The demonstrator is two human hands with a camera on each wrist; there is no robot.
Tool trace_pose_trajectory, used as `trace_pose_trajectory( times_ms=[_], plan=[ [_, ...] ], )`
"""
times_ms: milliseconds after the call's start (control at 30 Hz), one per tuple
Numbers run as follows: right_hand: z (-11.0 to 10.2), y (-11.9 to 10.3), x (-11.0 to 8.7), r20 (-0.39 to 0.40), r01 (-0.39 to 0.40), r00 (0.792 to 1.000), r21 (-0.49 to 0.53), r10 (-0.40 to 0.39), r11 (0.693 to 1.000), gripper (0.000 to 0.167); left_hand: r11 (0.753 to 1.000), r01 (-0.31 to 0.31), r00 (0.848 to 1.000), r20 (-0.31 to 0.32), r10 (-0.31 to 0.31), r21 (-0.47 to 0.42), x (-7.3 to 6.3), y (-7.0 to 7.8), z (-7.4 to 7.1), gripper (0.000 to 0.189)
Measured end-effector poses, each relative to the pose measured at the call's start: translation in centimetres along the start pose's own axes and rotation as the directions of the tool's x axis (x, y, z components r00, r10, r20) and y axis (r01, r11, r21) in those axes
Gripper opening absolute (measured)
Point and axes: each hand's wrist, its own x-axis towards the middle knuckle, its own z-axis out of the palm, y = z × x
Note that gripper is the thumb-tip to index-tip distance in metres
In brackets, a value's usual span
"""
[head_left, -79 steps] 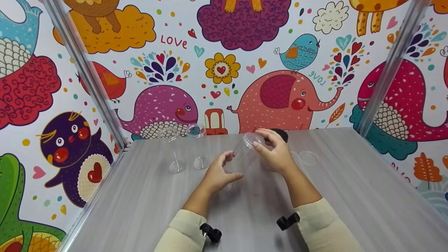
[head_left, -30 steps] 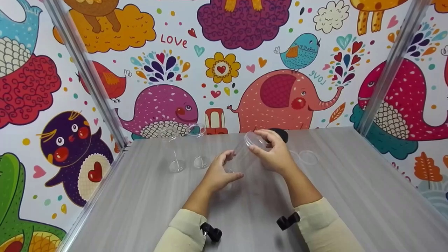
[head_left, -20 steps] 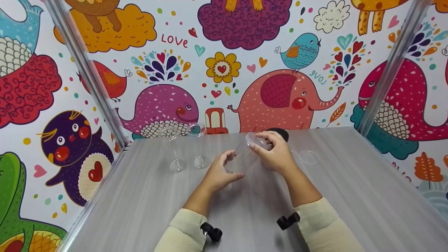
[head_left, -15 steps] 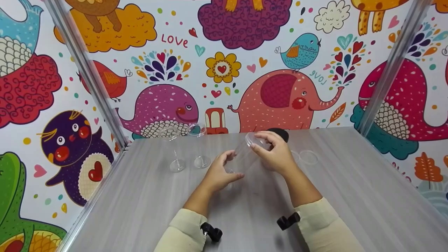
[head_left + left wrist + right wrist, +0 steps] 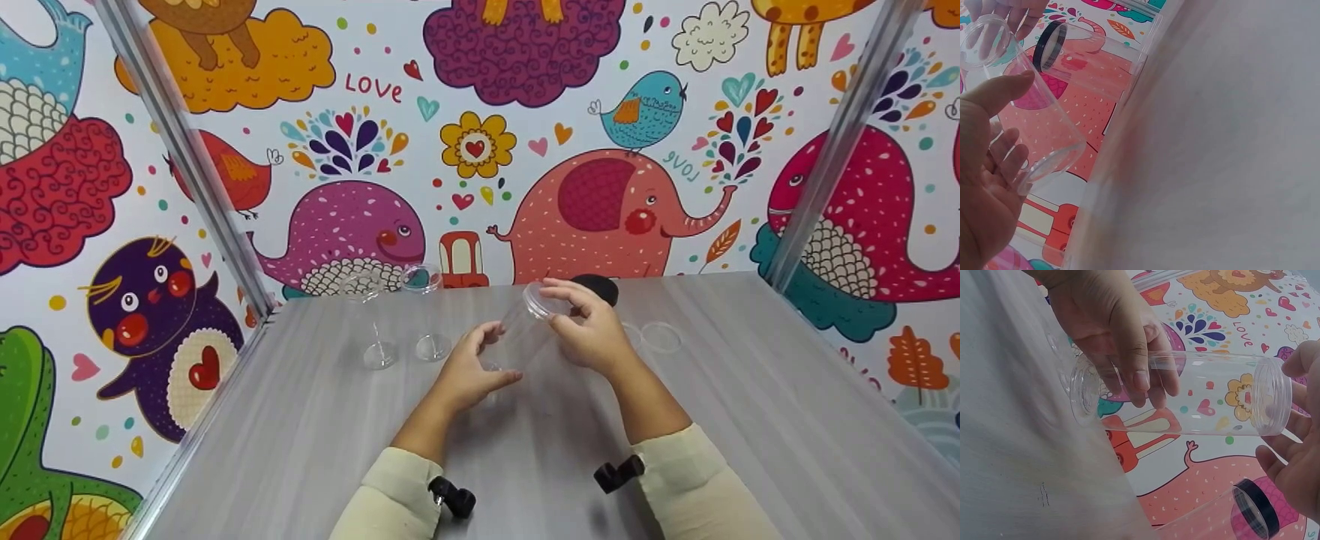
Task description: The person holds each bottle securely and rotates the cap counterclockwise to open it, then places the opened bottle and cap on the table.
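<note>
A clear plastic jar is held tilted above the table, its upper end leaning toward my right hand. My left hand grips its lower body, thumb on one side and fingers on the other, as the left wrist view shows. At the upper end sits a clear screw lid. My right hand holds this lid by its edge, thumb on one side and fingertips on the other. Nothing shows inside the jar.
Two clear jars stand at the back left of the table. Behind my right hand is another clear jar with a black lid. Clear rings lie to its right. A patterned wall and metal posts border the table.
My right thumb and fingers have shifted around the lid, the thumb now farther back from its front edge. The jar and left hand stay nearly in place.
</note>
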Motion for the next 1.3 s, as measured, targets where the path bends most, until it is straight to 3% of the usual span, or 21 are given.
trace_pose_trajectory(
  times_ms=[300,500,667,967,1300],
  plan=[
    [-0.06,0.46,0.17,-0.036,0.040,0.999,0.015,-0.039,0.999,0.038,1.000,0.021,1.000,-0.003,-0.021,0.017,-0.06,0.15,-0.03,0.089],
    [-0.12,0.33,0.29,-0.075,-0.028,0.997,-0.070,0.023,0.997,0.045,0.996,0.071,0.997,-0.008,-0.071,0.047,-0.16,0.52,0.07,0.091],
    [-0.09,0.32,0.27,-0.066,-0.058,0.997,-0.111,0.051,0.992,0.046,0.997,0.063,0.998,-0.006,-0.063,0.034,-0.13,0.44,0.04,0.091],
    [-0.14,0.25,0.05,-0.029,-0.021,0.999,-0.060,0.019,0.998,0.038,0.998,0.055,0.998,-0.007,-0.055,0.035,-0.23,0.42,-0.03,0.090],
    [-0.12,0.10,0.03,0.025,0.003,1.000,-0.015,-0.002,1.000,0.041,0.998,0.054,0.999,-0.002,-0.054,0.030,0.04,0.24,0.03,0.089]
  ],
)
